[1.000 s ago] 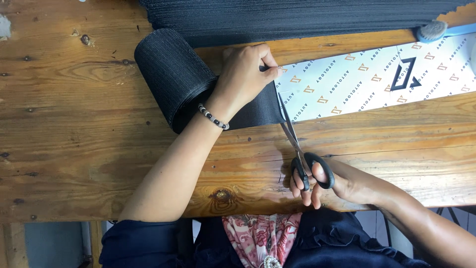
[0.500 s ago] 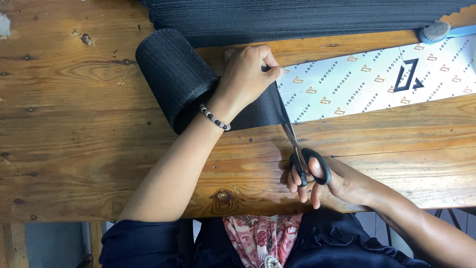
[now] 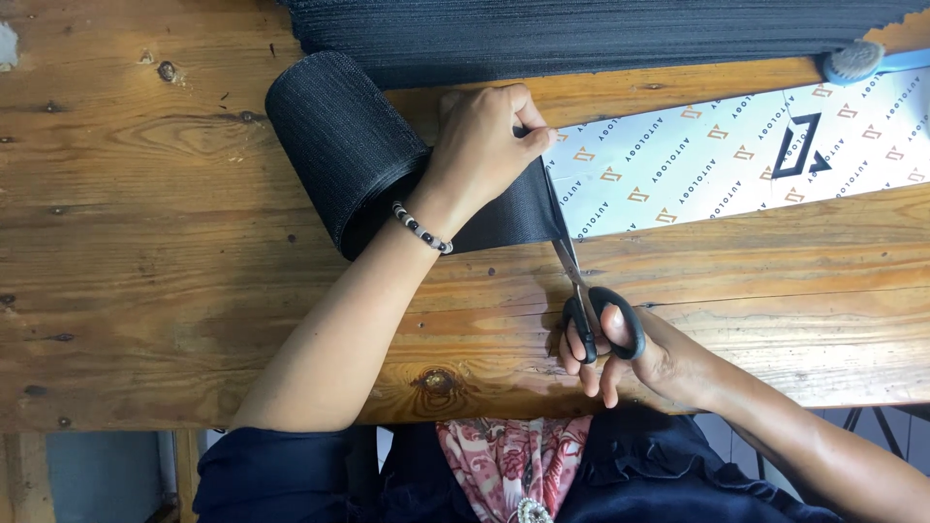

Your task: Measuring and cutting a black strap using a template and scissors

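Observation:
A roll of black mesh strip [image 3: 341, 145] lies on the wooden table [image 3: 145, 291], its loose end unrolled to the right. My left hand [image 3: 480, 145] presses that loose end down, fingers at its far edge. My right hand [image 3: 620, 353] grips black-handled scissors [image 3: 586, 300], fingers through the loops. The blades point away from me and meet the near right corner of the black strip, where it lies against a long white printed sheet [image 3: 736, 155].
A wide piece of black ribbed fabric [image 3: 581, 34] runs along the far edge of the table. A small brush with a blue handle [image 3: 857, 60] lies at the far right. The table's near edge is just in front of my body.
The scissors' blades have closed and drawn back toward me along the strip's right end. The white sheet has shifted slightly to the right. My left hand has stayed in place.

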